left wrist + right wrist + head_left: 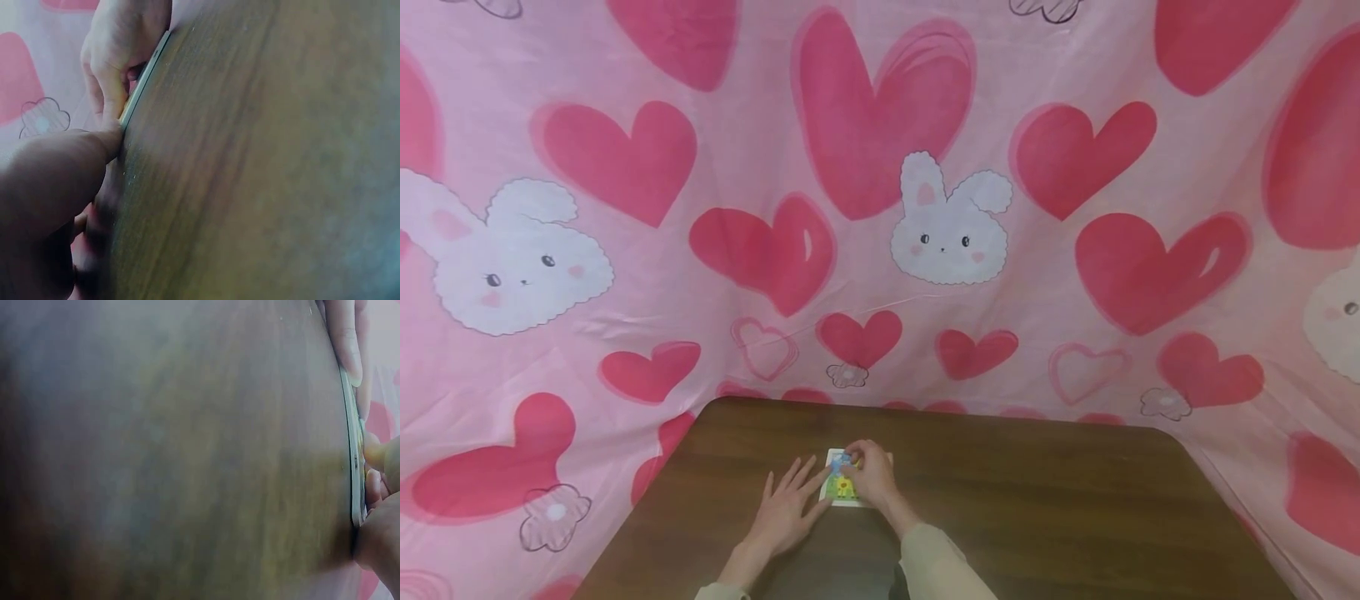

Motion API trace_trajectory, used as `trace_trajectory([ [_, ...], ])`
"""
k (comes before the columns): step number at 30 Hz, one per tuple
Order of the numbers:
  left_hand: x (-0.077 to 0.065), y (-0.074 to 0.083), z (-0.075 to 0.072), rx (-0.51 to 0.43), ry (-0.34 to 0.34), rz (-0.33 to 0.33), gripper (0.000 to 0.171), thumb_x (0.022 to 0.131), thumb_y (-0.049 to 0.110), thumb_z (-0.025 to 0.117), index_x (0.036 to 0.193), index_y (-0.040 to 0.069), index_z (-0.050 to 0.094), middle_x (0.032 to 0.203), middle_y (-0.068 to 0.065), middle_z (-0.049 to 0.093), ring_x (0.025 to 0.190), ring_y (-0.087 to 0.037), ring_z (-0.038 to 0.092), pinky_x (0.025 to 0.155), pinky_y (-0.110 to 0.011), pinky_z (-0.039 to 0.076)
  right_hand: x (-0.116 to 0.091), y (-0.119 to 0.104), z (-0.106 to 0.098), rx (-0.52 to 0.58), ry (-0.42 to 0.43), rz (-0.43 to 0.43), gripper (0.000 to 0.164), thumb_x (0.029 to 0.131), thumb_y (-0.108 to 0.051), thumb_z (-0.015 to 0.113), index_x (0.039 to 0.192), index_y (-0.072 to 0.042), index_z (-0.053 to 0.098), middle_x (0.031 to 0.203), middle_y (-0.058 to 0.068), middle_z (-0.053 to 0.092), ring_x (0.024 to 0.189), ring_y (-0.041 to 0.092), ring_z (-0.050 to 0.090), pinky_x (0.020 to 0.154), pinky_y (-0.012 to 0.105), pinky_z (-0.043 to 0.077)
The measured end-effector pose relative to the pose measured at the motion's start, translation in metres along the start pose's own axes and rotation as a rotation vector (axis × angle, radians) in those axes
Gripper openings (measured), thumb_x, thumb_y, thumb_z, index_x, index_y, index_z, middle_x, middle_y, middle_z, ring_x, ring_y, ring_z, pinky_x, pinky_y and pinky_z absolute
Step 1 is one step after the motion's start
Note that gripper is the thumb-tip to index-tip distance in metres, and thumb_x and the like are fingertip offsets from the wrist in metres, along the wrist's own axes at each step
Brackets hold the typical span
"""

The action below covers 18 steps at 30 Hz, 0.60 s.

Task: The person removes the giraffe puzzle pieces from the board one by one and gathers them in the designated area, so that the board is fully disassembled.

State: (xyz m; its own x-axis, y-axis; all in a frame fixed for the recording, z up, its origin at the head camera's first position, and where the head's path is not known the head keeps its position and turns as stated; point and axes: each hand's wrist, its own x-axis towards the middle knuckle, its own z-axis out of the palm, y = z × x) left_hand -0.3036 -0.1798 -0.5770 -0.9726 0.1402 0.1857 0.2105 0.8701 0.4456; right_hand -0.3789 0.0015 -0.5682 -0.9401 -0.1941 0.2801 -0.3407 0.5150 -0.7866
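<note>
A small flat picture board with a pale rim and a blue, green and yellow picture lies on the table. My left hand has its fingers spread, with the index fingertip at the board's left edge and the thumb at its near left corner. Over the upper right part, my right hand bends its thumb and index finger around a small blue piece, mostly hidden by the fingers. Side-on, the board shows as a thin slab in the left wrist view. The right wrist view has its edge beside my fingers.
The brown wooden table stretches around the board, with rounded far corners. Behind and beside it hangs a pink cloth printed with red hearts and white rabbits.
</note>
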Motion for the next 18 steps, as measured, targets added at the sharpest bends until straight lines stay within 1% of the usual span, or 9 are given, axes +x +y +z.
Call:
trace_trajectory([
  [4, -0.0008, -0.0006, -0.0012, -0.007, -0.008, -0.002, 0.056, 0.106, 0.046, 0.069, 0.157, 0.025, 0.062, 0.171, -0.015, 0.05, 0.164, -0.047, 0.038, 0.128, -0.086, 0.016, -0.0012, 0.0008, 0.0009, 0.016, 0.014, -0.01, 0.014, 0.094, -0.009, 0.084, 0.107, -0.005, 0.08, 0.09, 0.003, 0.074, 0.078, 0.013, 0.06, 0.086, 0.036, 0.039],
  [6, -0.0005, -0.0004, -0.0019, -0.01, -0.013, -0.003, 0.055, 0.107, 0.046, 0.069, 0.157, 0.025, 0.062, 0.172, -0.016, 0.05, 0.164, -0.047, 0.037, 0.128, -0.086, 0.015, -0.0004, 0.0025, 0.0016, 0.025, 0.016, -0.004, 0.014, 0.095, -0.009, 0.084, 0.108, -0.005, 0.08, 0.09, 0.003, 0.075, 0.079, 0.014, 0.061, 0.087, 0.036, 0.039],
  [9, -0.0006, -0.0001, -0.0031, -0.021, -0.021, -0.007, 0.056, 0.106, 0.047, 0.069, 0.158, 0.025, 0.062, 0.172, -0.016, 0.05, 0.164, -0.047, 0.037, 0.128, -0.086, 0.014, 0.0007, 0.0044, 0.0022, 0.044, 0.004, 0.022, 0.015, 0.095, -0.01, 0.084, 0.109, -0.006, 0.081, 0.089, 0.002, 0.075, 0.083, 0.012, 0.059, 0.089, 0.036, 0.04],
  [13, -0.0011, 0.0001, -0.0038, -0.025, -0.021, -0.012, 0.056, 0.107, 0.048, 0.068, 0.157, 0.026, 0.062, 0.172, -0.016, 0.05, 0.164, -0.047, 0.037, 0.128, -0.086, 0.014, 0.0008, 0.0049, 0.0018, 0.072, -0.018, 0.048, 0.019, 0.094, -0.009, 0.085, 0.112, -0.007, 0.081, 0.089, 0.0, 0.076, 0.081, 0.007, 0.055, 0.088, 0.034, 0.042],
  [18, -0.0009, -0.0002, -0.0034, -0.011, -0.019, -0.012, 0.055, 0.107, 0.05, 0.066, 0.157, 0.027, 0.062, 0.172, -0.015, 0.05, 0.165, -0.046, 0.037, 0.128, -0.085, 0.015, 0.0027, 0.0036, 0.0, 0.092, -0.03, 0.055, 0.021, 0.093, -0.006, 0.085, 0.114, -0.004, 0.082, 0.088, 0.002, 0.077, 0.074, 0.003, 0.054, 0.079, 0.026, 0.045],
])
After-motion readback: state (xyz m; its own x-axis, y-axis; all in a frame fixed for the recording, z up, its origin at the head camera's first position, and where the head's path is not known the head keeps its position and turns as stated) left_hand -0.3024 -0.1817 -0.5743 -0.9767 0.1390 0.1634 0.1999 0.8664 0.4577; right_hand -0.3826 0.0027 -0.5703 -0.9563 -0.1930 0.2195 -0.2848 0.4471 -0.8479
